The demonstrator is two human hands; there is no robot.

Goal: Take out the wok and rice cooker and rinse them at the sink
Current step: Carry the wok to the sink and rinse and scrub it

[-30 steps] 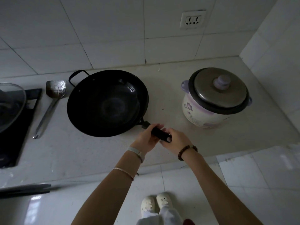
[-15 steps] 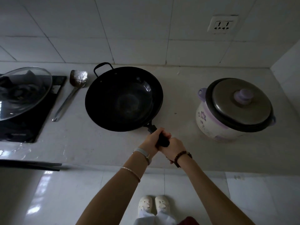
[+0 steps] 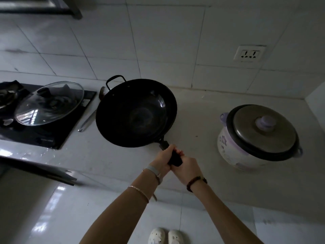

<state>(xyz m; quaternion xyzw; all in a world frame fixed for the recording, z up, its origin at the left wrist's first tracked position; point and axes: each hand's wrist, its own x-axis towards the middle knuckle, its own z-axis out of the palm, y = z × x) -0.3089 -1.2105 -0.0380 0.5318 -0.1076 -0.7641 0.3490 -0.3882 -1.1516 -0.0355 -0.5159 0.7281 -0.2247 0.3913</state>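
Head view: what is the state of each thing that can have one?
Black round metal wok: empty, held by its handle.
White and purple rice cooker: lid on, standing on the counter.
Round glass lid: lying on the black stove.
Left grip: holds the wok handle.
Right grip: holds the handle end.

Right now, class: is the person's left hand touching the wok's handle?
Touching. The head view shows the left hand curled round the wok's handle, with no gap; the right hand grips it too.
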